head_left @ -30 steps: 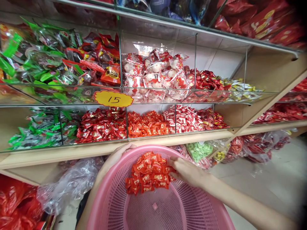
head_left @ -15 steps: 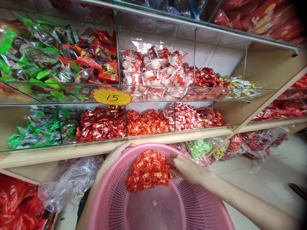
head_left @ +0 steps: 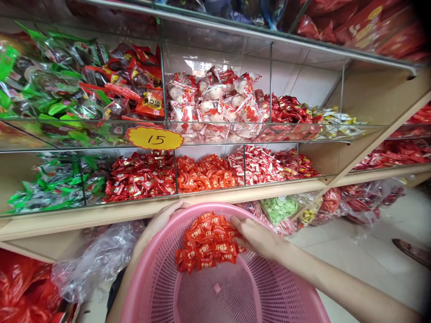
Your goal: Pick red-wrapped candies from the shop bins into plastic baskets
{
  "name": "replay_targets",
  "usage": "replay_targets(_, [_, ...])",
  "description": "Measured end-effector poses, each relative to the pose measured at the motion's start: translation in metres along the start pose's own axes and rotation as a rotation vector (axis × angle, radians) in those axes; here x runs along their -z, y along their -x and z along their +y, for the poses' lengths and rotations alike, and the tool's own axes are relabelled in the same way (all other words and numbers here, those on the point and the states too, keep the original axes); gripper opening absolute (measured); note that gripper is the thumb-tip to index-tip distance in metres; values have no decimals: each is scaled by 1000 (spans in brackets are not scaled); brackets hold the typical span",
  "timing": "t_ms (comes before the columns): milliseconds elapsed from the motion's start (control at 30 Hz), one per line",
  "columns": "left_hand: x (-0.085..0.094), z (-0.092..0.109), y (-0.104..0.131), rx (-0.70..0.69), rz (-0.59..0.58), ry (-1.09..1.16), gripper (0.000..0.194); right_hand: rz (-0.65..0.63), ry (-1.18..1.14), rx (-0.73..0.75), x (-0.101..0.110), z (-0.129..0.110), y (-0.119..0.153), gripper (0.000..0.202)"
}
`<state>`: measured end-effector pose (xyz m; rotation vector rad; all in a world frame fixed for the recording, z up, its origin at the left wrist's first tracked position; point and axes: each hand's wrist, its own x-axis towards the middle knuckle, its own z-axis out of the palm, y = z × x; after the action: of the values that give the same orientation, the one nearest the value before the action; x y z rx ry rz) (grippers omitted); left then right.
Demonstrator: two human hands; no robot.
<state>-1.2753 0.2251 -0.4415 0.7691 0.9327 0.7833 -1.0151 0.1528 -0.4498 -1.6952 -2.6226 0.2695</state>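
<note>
A pink plastic basket (head_left: 217, 289) with perforated walls fills the lower middle of the head view. Inside, against its far side, lies a heap of orange-red wrapped candies (head_left: 204, 242) with pale lettering. My left hand (head_left: 164, 217) is at the basket's far left rim, holding it from outside, some fingers hidden behind the rim. My right hand (head_left: 251, 233) reaches over the right rim into the basket. Its fingers are curled against the right side of the candy heap, and their tips are partly hidden among the wrappers.
Beyond the basket, a shelf (head_left: 215, 194) with glass dividers carries similar orange-red candies (head_left: 205, 172) and other sweets. A yellow price tag (head_left: 155, 137) reads 15. Clear plastic bags (head_left: 96, 260) lie lower left, bagged candies (head_left: 278, 208) beneath the shelf. A shoe (head_left: 412, 252) shows at right.
My right hand has shifted slightly left, further over the candy heap. The left hand and basket have hardly moved. More of the shoe at the right shows now.
</note>
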Motion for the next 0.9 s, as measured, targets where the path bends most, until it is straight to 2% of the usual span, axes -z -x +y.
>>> replay_targets(333, [13, 0, -19, -54, -29, -78, 26, 79, 39, 15, -5, -1, 1, 31])
replay_targets(400, [15, -1, -21, -59, -45, -93, 28, 111, 79, 14, 2, -3, 3, 32])
replay_targets(500, [17, -2, -23, -48, -62, -113, 28, 183, 56, -33, 26, -4, 0, 25])
replay_targets(667, [15, -3, -25, -40, -25, -94, 24, 337, -153, -102, 71, 0, -39, 22])
replay_targets(767, [16, -4, -25, -35, -25, -86, 23, 418, -110, -179, 84, 2, -76, 19])
replay_targets(833, [17, -5, -26, -26, -39, -82, 25, 347, -38, -259, 87, 2, -98, 24])
replay_targets(900, [19, -6, -26, -11, -43, -72, 27, 196, -34, -318, 89, 1, -115, 35])
